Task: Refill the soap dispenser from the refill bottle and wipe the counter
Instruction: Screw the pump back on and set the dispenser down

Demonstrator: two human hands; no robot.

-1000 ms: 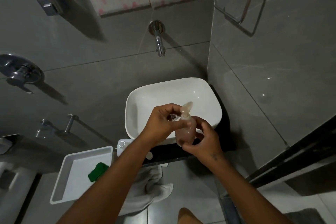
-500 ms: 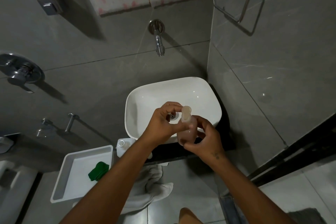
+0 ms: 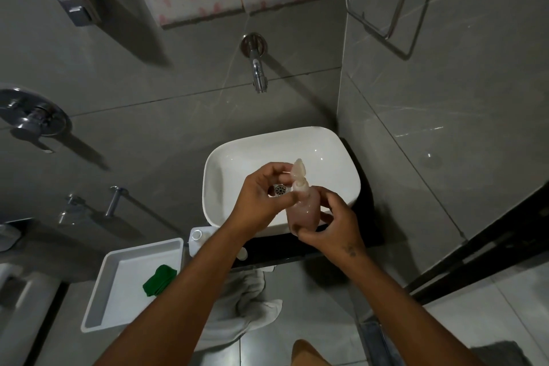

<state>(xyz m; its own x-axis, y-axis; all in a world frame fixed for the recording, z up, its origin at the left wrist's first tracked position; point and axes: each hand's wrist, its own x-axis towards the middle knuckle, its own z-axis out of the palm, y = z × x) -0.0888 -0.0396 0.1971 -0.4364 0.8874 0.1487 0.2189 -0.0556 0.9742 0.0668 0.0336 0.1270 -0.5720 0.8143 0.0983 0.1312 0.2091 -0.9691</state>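
Gripping 1 soap dispenser (image 3: pixel 303 211), 2 hands (image 3: pixel 261 199) work above 1 basin (image 3: pixel 332 151).

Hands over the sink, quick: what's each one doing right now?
Left hand: closed on the pump top.
Right hand: closed around the soap dispenser.

Both bare forearms reach forward from the lower edge of the view and converge toward the middle. The left hand (image 3: pixel 261 194) is raised slightly higher, its back turned up toward the camera, with the thumb and fingertips pinched together at a small top piece. The right hand (image 3: pixel 332 224) sits a little lower and closer, fingers curled and wrapped around a body it grips from the right side, wrist bent inward. The two hands almost touch.
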